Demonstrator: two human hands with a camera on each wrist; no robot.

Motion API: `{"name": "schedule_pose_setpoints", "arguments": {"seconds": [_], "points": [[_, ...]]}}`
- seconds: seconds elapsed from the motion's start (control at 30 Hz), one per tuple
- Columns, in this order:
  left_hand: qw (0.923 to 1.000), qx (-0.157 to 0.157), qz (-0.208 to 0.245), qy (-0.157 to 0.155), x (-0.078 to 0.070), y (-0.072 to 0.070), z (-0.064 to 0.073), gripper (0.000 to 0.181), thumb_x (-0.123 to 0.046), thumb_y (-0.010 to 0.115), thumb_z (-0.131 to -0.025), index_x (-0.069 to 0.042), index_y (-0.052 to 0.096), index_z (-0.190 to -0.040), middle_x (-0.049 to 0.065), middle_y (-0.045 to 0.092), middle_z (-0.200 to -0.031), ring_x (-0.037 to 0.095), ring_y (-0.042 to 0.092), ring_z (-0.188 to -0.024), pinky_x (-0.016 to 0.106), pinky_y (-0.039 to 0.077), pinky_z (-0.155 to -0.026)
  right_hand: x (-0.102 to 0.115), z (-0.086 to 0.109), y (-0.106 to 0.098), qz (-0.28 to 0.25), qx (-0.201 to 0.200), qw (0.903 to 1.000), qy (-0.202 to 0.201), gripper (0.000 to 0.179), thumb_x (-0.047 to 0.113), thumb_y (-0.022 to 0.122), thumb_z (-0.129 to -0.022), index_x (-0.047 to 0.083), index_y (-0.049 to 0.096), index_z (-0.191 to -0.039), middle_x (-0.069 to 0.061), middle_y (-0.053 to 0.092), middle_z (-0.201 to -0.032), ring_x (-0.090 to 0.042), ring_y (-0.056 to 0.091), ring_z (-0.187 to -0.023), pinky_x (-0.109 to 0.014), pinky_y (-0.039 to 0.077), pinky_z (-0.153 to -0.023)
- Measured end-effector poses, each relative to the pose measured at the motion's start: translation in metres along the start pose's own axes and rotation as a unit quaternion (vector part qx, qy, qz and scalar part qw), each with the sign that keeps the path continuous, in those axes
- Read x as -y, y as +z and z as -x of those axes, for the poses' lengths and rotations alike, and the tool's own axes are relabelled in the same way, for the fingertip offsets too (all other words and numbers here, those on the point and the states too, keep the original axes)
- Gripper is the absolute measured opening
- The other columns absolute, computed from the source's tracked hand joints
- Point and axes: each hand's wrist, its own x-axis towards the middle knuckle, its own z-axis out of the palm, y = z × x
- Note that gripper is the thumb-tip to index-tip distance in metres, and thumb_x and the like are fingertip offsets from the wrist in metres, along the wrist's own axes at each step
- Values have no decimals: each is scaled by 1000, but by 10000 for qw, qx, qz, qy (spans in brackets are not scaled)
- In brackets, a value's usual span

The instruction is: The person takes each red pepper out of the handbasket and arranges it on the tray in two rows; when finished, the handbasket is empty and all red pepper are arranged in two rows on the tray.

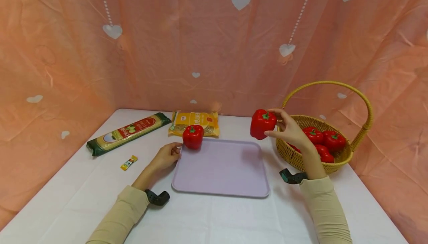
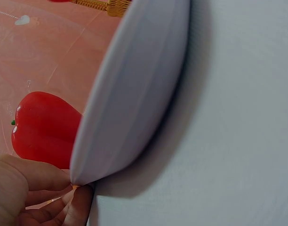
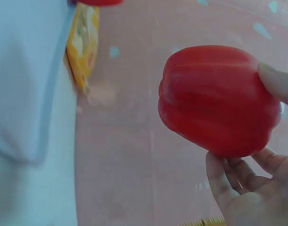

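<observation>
My right hand [image 1: 289, 129] holds a red bell pepper [image 1: 263, 124] in the air between the tray's right end and the basket. In the right wrist view, thumb and fingers grip that pepper [image 3: 219, 101] from opposite sides. At the tray's far left corner, my left hand [image 1: 166, 156] pinches the rim of the light purple tray [image 1: 220, 169]. The left wrist view shows thumb and fingers meeting at the tray's edge [image 2: 130, 94]. A second red bell pepper [image 1: 193, 137] stands upright on the tray's far left corner, close to the left fingers.
A woven basket [image 1: 284, 154] with a tall handle holds several red bell peppers [image 1: 334, 140] on the right. Behind the tray lies a yellow food packet [image 1: 195, 118]. A long green and red pasta pack [image 1: 133, 132] and a small sachet [image 1: 129, 162] lie on the left.
</observation>
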Motion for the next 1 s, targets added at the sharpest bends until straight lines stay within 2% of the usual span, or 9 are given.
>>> {"name": "schedule_pose_setpoints", "arguments": {"seconds": [0.07,0.2,0.27,0.37,0.5,0.73,0.93,1.0], "points": [[10000,3,-16,33,1,0,0,41,4,56,-84,12,49,-123,13,55,-88,15,49,-71,23,43,-60,-1,-5,11,-42,99,9999,-59,71,11,74,-77,6,35,-136,-14,41,-132,-32,45,-117,-24,46,-88],[10000,-30,-17,49,0,0,-1,40,5,56,-83,12,50,-123,13,55,-87,15,48,-70,23,42,-59,-5,-15,32,-80,212,9997,-49,71,12,75,-76,9,37,-136,-12,41,-134,-32,41,-122,-40,40,-98],[10000,-47,0,18,0,1,-1,40,5,56,-83,12,50,-122,13,55,-87,16,48,-71,23,42,-60,-7,-20,43,-118,272,9996,-24,71,12,75,-76,9,37,-135,-12,41,-134,-33,40,-123,-47,37,-100],[10000,-78,2,-55,-1,1,-1,40,5,56,-84,11,50,-122,13,55,-87,17,49,-73,24,42,-61,-10,-27,59,-156,357,9992,11,71,11,77,-75,9,38,-134,-12,40,-134,-34,40,-123,-52,36,-100],[9999,-91,-66,-53,-1,2,0,40,4,56,-83,11,51,-122,13,55,-87,18,49,-74,25,43,-62,-12,-35,78,-124,486,9987,-88,72,11,78,-73,7,39,-134,-13,41,-134,-35,41,-122,-52,36,-99],[9999,-25,-112,52,-1,0,0,40,4,56,-84,11,50,-123,12,55,-87,16,49,-72,25,42,-62,-14,-46,105,289,647,9969,-346,71,9,77,-73,2,41,-133,-14,43,-131,-30,43,-118,-45,40,-99],[9999,-24,-114,96,0,0,0,40,4,57,-83,11,50,-122,11,55,-86,16,49,-71,25,42,-62,2,-44,116,87,814,9960,-345,69,-1,72,-73,-10,36,-132,-26,39,-130,-40,41,-119,-51,38,-98],[9999,-31,-114,88,0,1,-1,40,4,57,-83,11,50,-122,11,55,-86,16,49,-71,25,42,-62,-2,-45,119,54,820,9963,-265,70,-1,72,-73,-10,36,-133,-27,38,-130,-42,41,-120,-53,37,-98]]}}
